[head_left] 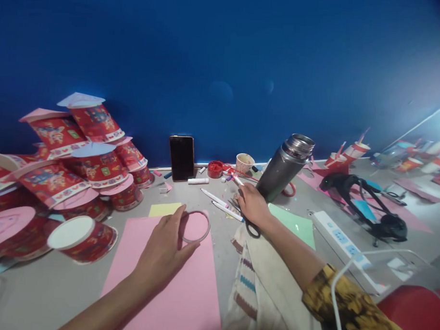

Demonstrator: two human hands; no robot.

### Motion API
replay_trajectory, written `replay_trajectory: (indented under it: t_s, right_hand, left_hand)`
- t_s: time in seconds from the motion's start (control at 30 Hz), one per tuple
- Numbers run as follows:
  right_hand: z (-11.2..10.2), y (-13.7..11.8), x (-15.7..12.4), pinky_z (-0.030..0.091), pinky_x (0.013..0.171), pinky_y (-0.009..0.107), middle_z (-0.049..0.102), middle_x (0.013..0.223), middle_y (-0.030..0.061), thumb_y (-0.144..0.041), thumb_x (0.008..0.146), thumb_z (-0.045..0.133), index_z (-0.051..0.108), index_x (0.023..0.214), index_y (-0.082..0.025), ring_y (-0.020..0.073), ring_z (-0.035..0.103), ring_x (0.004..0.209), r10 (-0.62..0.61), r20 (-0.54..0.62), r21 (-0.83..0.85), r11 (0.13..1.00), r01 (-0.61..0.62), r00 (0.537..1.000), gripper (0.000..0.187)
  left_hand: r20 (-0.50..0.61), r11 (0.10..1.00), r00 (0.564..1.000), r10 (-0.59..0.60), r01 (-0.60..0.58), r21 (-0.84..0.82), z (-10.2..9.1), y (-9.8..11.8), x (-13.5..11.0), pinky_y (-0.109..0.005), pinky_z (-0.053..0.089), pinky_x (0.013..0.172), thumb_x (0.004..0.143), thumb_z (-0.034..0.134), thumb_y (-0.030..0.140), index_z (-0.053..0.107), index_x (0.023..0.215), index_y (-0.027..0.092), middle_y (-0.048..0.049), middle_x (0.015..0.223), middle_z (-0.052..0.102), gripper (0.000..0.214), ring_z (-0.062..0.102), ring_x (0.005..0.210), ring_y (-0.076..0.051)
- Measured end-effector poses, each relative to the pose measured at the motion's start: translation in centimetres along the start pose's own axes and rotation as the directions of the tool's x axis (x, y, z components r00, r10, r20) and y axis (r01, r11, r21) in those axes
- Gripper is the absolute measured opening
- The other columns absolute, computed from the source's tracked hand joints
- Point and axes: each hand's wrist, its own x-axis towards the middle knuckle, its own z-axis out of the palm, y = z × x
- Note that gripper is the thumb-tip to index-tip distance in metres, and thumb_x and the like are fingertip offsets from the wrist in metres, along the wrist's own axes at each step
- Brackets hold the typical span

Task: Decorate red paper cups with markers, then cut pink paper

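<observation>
My left hand [163, 237] rests on a pink sheet of paper [140, 273], its fingers and thumb at the rim of a thin grey ring [207, 227] lying flat there. Pink paper shows through the ring. Farther right, my right hand [253, 204] has its fingertips closed on a slim white marker [237, 178] that points away from me. Beneath that hand lie scissors with black handles [253, 229], partly hidden. Two white pens [214, 197] [227, 211] lie between my hands.
Decorated red paper cups [95, 122] are stacked at left. A phone [181, 159] leans on the blue wall. A tilted-looking grey flask [285, 167] stands beyond my right hand. Right are green paper [293, 225], a power strip [342, 241] and a black headband-like device [363, 203]. Cloth [270, 282] lies in front.
</observation>
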Motion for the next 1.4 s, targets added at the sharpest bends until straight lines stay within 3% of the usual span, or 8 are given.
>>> replay_trajectory:
  t_s: [0.23,0.47,0.57,0.7,0.87,1.1,1.3,1.4]
  right_hand:
    - [-0.2,-0.4,0.1,0.047,0.121,0.041,0.066,0.149,0.0234,-0.023,0.11,0.055,0.071,0.131,-0.01,0.0324,0.065,0.136,-0.014,0.052,-0.04,0.999,0.016,0.999,0.029]
    - [-0.7,-0.4,-0.5,0.044,0.123,0.043,0.062,0.158,0.0243,-0.024,0.11,0.055,0.074,0.131,-0.009,0.0355,0.06,0.142,-0.028,0.049,-0.024,0.999,0.029,0.998,0.032]
    - [-1.4,-0.6,-1.2,0.045,0.12,0.046,0.067,0.154,0.0213,-0.026,0.111,0.052,0.075,0.133,-0.012,0.0371,0.058,0.142,-0.054,-0.019,-0.002,0.999,0.054,0.998,0.034]
    - [-1.8,-1.0,-2.3,0.05,0.108,0.041,0.082,0.123,0.0149,-0.026,0.11,0.052,0.081,0.114,-0.017,0.0324,0.069,0.12,-0.129,-0.12,0.087,0.986,0.139,0.984,0.03]
    - [-1.7,-1.4,-3.0,0.05,0.096,0.035,0.084,0.116,0.0115,-0.025,0.11,0.055,0.081,0.108,-0.02,0.0283,0.073,0.113,-0.111,-0.044,0.118,0.986,0.116,0.993,0.026]
    - [-2.8,-2.5,-3.2,0.046,0.083,0.033,0.082,0.111,0.0124,-0.049,0.107,0.069,0.079,0.104,-0.02,0.0284,0.072,0.108,-0.116,0.154,-0.02,0.993,0.12,0.981,0.031]
    - [-3.2,-3.0,-3.2,0.048,0.086,0.035,0.081,0.121,0.0147,-0.053,0.109,0.066,0.079,0.111,-0.019,0.0322,0.072,0.118,-0.12,0.264,-0.097,0.984,0.15,0.957,0.036]
    - [-3.2,-3.0,-3.2,0.05,0.088,0.036,0.081,0.124,0.0153,-0.05,0.111,0.063,0.079,0.113,-0.018,0.0331,0.072,0.121,-0.134,0.27,-0.101,0.981,0.167,0.953,0.035]
  left_hand:
    - [-0.105,0.96,0.993,-0.046,0.015,-0.28,-0.1,-0.1,-0.6,-0.063,0.057,0.112,0.082,0.083,0.043,0.044,0.157,0.023,-0.0199,0.148,0.066,0.087,0.07,0.136,-0.041]
    - [-0.199,0.628,0.941,-0.272,0.016,-0.778,-1.4,-1.1,0.1,-0.059,0.054,0.117,0.081,0.088,0.054,0.051,0.14,0.031,-0.008,0.133,0.067,0.073,0.073,0.128,-0.032]
    - [-0.185,0.549,0.924,-0.335,0.032,-0.835,-2.2,-1.2,-0.1,-0.054,0.061,0.105,0.081,0.088,0.058,0.053,0.14,0.031,-0.0079,0.132,0.068,0.074,0.078,0.113,-0.03]
    - [-0.152,0.475,0.93,-0.334,0.027,-0.88,-3.8,-0.1,-0.9,-0.048,0.066,0.098,0.085,0.088,0.054,0.055,0.144,0.033,-0.0072,0.135,0.07,0.071,0.081,0.098,-0.025]
    - [-0.197,0.374,0.926,-0.323,-0.066,-0.925,-5.5,1.4,-0.6,-0.035,0.068,0.087,0.073,0.099,0.053,0.065,0.128,0.028,-0.0047,0.118,0.075,0.069,0.079,0.101,-0.023]
    - [-0.101,0.491,0.906,-0.411,0.127,-0.862,-6.1,1.0,1.6,-0.039,0.068,0.081,0.076,0.101,0.048,0.058,0.133,0.024,-0.0032,0.107,0.08,0.075,0.081,0.09,-0.023]
    - [0.351,0.215,0.856,-0.381,0.451,-0.866,-7.0,2.2,2.9,-0.039,0.07,0.08,0.101,0.069,0.061,0.072,0.119,0.015,-0.0174,0.107,0.084,0.049,0.084,0.098,-0.029]
    - [0.258,0.344,0.889,-0.38,0.394,-0.852,-6.3,1.7,3.5,-0.045,0.07,0.085,0.099,0.07,0.061,0.07,0.12,0.017,-0.0151,0.104,0.083,0.049,0.083,0.096,-0.03]
